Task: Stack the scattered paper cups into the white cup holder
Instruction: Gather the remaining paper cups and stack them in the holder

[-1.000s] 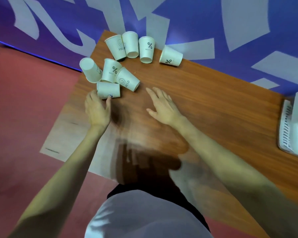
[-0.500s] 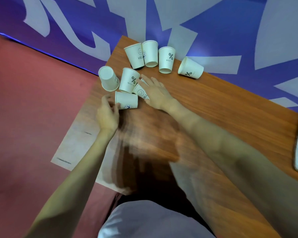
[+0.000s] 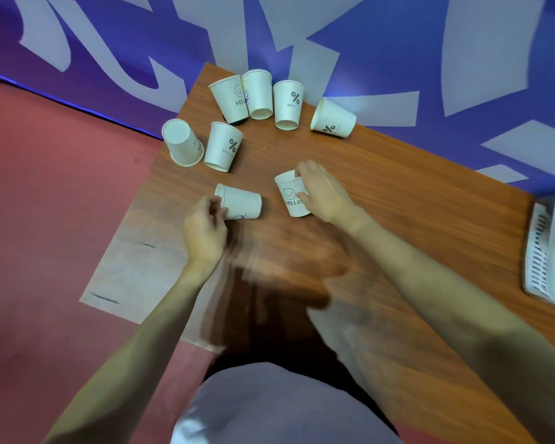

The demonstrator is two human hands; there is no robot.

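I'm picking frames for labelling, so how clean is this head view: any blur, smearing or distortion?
Head view: cups such as the HELLO cup are sharp enough for their print to be read; the near table edge is smeared and ghosted below the left hand; wide-angle distortion bends the table; the white cup holder is cropped and soft.

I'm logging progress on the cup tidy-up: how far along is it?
Nothing looks stacked yet. The right hand grips a white paper cup printed HELLO; the left hand pinches the rim of a white paper cup lying on its side. Six more white paper cups sit scattered on the brown wooden table, and the white slotted cup holder waits at the right edge.
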